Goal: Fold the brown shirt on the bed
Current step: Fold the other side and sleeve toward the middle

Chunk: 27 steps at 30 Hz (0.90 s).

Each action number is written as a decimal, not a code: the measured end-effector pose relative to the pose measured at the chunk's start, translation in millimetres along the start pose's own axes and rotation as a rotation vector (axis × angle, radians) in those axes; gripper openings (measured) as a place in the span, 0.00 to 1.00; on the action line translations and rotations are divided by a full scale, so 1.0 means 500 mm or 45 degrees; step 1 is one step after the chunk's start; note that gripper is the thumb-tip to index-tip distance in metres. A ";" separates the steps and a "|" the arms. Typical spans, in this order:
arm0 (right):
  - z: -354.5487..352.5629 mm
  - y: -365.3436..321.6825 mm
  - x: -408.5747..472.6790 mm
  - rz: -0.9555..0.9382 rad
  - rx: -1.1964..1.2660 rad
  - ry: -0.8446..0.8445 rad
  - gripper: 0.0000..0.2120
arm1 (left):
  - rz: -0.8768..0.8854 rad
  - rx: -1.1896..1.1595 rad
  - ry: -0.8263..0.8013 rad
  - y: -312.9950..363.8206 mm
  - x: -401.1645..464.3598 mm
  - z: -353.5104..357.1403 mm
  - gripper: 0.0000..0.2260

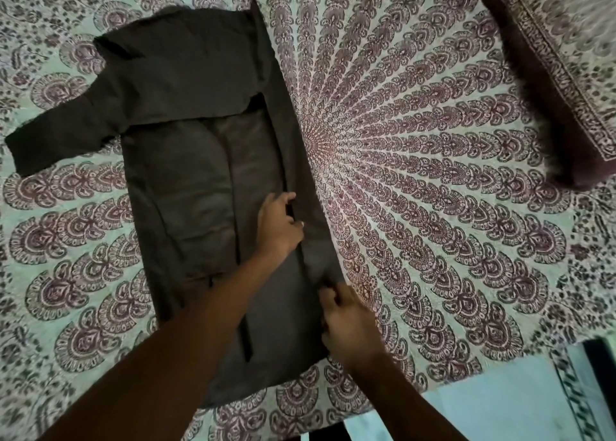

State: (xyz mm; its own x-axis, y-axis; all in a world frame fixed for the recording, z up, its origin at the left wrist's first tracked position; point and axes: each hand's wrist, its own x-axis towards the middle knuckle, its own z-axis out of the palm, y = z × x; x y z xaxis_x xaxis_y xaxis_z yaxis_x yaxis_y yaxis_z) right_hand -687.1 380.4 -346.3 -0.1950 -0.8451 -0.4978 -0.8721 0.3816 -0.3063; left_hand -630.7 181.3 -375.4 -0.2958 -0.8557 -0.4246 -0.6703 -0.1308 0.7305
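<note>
The brown shirt (186,160) lies flat on the bed (433,174), its long right side already turned in over the body; the other sleeve (56,137), far to the left of both hands, is not yet folded (nor, I judge, the crosswise folds). The left hand (278,222) pinches the folded edge; the right hand (346,320), just nearer the body, grips the same strip; open bedspread lies right of it, the bed's edge close below.

Both hands (278,222) (346,317) pinching the brown shirt's (186,160) folded right edge on the bed (433,140)
</note>
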 end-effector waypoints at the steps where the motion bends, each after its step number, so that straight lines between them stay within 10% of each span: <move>1: 0.008 0.000 -0.003 -0.050 -0.010 -0.004 0.36 | 0.041 0.012 0.000 -0.005 -0.006 -0.001 0.25; 6: 0.036 0.007 -0.003 -0.220 0.050 0.147 0.13 | 0.200 0.204 0.000 -0.029 -0.016 0.004 0.22; 14: 0.017 0.031 0.050 -0.051 -0.055 0.383 0.22 | 0.422 0.725 0.033 -0.034 -0.035 -0.014 0.18; 27: 0.045 0.088 0.001 -0.289 -0.158 0.342 0.15 | 0.508 1.316 -0.399 -0.069 -0.052 -0.048 0.53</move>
State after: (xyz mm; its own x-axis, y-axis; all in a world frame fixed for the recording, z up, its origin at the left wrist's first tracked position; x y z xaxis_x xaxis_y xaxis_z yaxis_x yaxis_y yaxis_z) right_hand -715.3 405.2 -378.3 -0.0870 -0.9773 -0.1931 -0.9512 0.1391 -0.2754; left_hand -583.5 195.7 -376.8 -0.6712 -0.5631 -0.4821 -0.6861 0.7182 0.1164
